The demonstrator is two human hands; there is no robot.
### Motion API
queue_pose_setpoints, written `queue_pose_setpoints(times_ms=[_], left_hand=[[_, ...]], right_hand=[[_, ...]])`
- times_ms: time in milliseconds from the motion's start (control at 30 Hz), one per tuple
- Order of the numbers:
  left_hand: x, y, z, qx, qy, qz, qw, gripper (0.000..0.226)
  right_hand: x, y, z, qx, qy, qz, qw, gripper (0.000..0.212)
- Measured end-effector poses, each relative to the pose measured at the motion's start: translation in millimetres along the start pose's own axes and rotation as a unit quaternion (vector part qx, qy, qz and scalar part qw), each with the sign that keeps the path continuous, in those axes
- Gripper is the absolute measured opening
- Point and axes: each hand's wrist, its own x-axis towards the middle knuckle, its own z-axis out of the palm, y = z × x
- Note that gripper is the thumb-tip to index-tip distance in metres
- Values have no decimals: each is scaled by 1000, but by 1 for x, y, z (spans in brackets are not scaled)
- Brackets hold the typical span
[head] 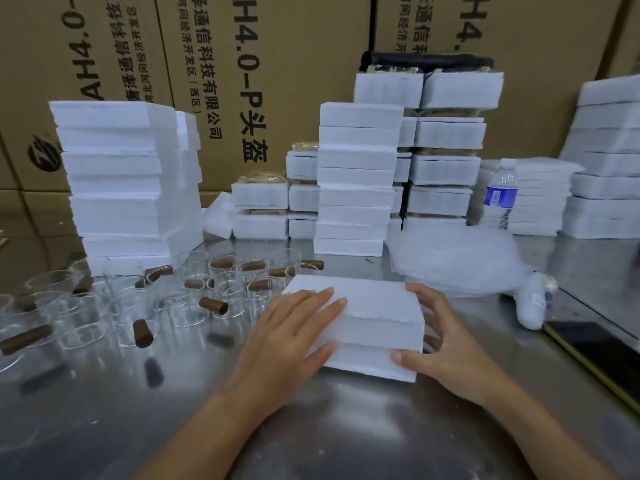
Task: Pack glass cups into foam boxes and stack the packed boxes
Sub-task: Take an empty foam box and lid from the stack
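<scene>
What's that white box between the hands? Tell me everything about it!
The foam box is white, blocky and closed, made of stacked layers with rough seams on its side. It sits flat on the shiny metal table. The left hand rests on its top; the right hand holds its right side.

A white rectangular foam box point(363, 306) is sitting between the left hand point(291, 330) and right hand point(446, 337), clear glass cups point(180, 299) lying further left

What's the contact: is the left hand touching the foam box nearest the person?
Touching. Head view shows the left hand lying on the foam box, fingers flat on its top, thumb against its near side.
</scene>
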Motion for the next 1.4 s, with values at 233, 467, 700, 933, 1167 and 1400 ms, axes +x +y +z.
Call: queue_pose_setpoints(times_ms=[233, 467, 700, 933, 1167, 1400], left_hand=[[2, -7, -4, -29, 42, -50, 997, 39], [17, -42, -31, -194, 213, -458, 841, 43], [10, -107, -52, -397, 253, -714, 517, 25], [3, -115, -52, -411, 179, -761, 469, 41], [2, -109, -55, -375, 119, -771, 500, 56], [-3, -86, -58, -402, 83, -731, 545, 47]], right_hand=[[1, 4, -1, -48, 0, -11, 999, 106], [4, 5, -4, -87, -23, 22, 996, 110], [5, 0, -4, -106, -55, 41, 992, 108], [3, -3, -2, -114, -53, 44, 991, 104], [3, -3, -3, -106, -60, 44, 992, 105], [2, -2, -4, -97, -69, 43, 992, 103]])
